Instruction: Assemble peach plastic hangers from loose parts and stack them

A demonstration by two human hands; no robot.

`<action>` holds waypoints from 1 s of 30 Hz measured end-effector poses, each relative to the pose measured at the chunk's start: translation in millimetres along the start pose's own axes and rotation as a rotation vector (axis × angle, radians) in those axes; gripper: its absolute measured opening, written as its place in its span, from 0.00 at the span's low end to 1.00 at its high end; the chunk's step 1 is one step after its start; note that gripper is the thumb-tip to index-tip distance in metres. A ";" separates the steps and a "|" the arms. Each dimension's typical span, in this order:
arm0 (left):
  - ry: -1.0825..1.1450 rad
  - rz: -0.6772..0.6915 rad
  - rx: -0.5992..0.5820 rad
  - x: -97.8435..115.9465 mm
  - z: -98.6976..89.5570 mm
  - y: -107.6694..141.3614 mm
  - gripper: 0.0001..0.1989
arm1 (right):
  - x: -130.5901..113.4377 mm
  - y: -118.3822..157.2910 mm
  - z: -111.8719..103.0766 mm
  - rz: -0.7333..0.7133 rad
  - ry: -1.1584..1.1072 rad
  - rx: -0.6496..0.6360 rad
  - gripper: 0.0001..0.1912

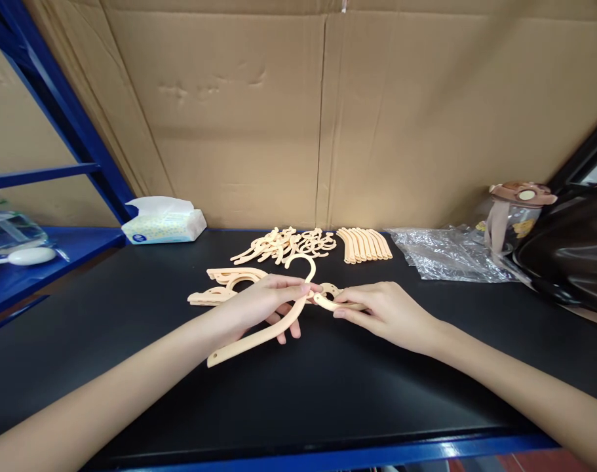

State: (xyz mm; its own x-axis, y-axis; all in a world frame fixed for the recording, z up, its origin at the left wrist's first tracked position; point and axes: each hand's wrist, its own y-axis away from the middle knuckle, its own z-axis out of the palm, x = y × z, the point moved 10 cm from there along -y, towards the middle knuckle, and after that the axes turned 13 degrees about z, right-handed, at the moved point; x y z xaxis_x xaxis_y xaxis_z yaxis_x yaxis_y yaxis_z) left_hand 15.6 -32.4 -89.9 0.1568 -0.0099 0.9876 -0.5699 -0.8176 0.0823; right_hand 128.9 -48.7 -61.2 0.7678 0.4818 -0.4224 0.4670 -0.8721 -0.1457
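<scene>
My left hand (273, 305) is closed around a cream plastic clothes hanger piece (259, 337), made of a curved arm with a hook (308, 262) rising from its upper end. Between the fingers and thumb of my right hand (381, 311) is a separate curved hanger arm (325, 301). Its rounded end points at the hook joint, very close to it; whether they touch I cannot tell. Behind my left hand lie folded hangers (229, 275) on the black table. A ring-shaped cream part (330, 290) shows partly behind my right hand.
At the back are a loose pile of hooks and small parts (283, 246) and a neat row of hanger arms (364, 246). A tissue pack (163, 219) stands left. On the right are a clear plastic bag (445, 252), a bottle (517, 213) and a dark bag (573, 249). Cardboard (229, 118) walls the back.
</scene>
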 end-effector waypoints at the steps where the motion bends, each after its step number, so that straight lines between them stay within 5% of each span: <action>1: 0.013 -0.010 -0.025 -1.3 2.2 0.8 0.18 | -0.7 0.2 -0.3 -0.003 0.001 0.003 0.13; 12: 0.045 -0.066 -0.192 -5.5 15.9 4.8 0.14 | -7.6 2.4 -0.4 -0.029 0.031 0.004 0.11; 30: 0.018 -0.017 -0.123 -6.4 9.9 2.4 0.17 | -16.2 8.6 0.2 -0.090 0.031 -0.014 0.16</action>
State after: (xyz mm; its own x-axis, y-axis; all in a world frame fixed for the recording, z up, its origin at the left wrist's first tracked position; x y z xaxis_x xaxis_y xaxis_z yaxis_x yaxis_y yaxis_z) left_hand 21.2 -40.1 -97.4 0.1540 0.0147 0.9880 -0.6620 -0.7408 0.1142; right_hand 120.4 -64.0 -55.8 0.7358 0.5605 -0.3802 0.5403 -0.8242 -0.1694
